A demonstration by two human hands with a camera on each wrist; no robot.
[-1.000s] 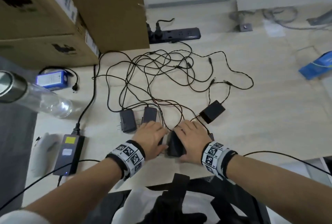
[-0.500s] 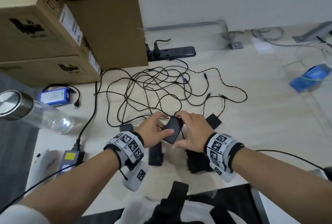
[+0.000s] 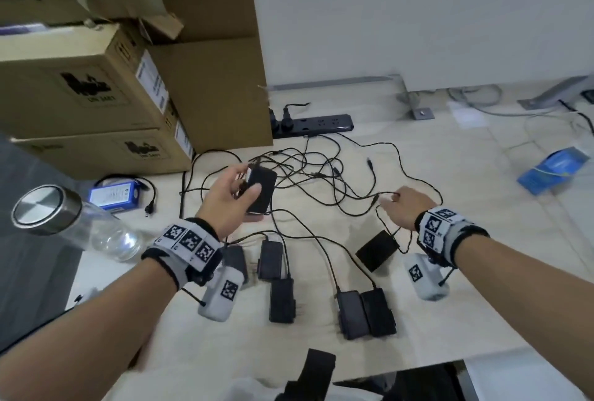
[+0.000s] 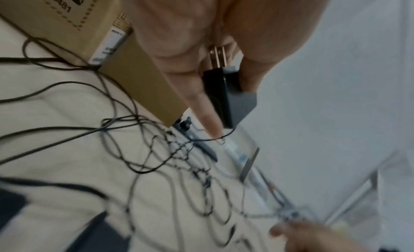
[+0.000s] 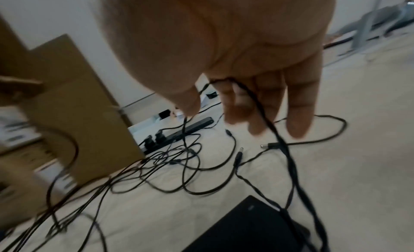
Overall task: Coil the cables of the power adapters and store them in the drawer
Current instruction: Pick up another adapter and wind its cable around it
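Note:
My left hand (image 3: 247, 185) holds a black power adapter (image 3: 262, 188) in the air above the table, thumb on its face. The left wrist view shows the adapter (image 4: 230, 96) with its metal prongs toward the palm. My right hand (image 3: 392, 198) pinches a thin black cable (image 3: 382, 200) off to the right; in the right wrist view the cable (image 5: 257, 100) runs between thumb and fingers. A tangle of cables (image 3: 321, 172) lies on the table. Several more adapters (image 3: 282, 301) lie near the front edge, one (image 3: 376, 249) just under my right wrist.
Stacked cardboard boxes (image 3: 96, 95) stand at the back left, with a black power strip (image 3: 318, 124) beside them. A clear bottle with a steel cap (image 3: 64, 220) and a blue battery pack (image 3: 114, 196) sit at the left. A blue packet (image 3: 553, 169) lies at the right.
My left hand has lifted the adapter up and away from the front edge. My right hand has let go of it and moved right onto a cable.

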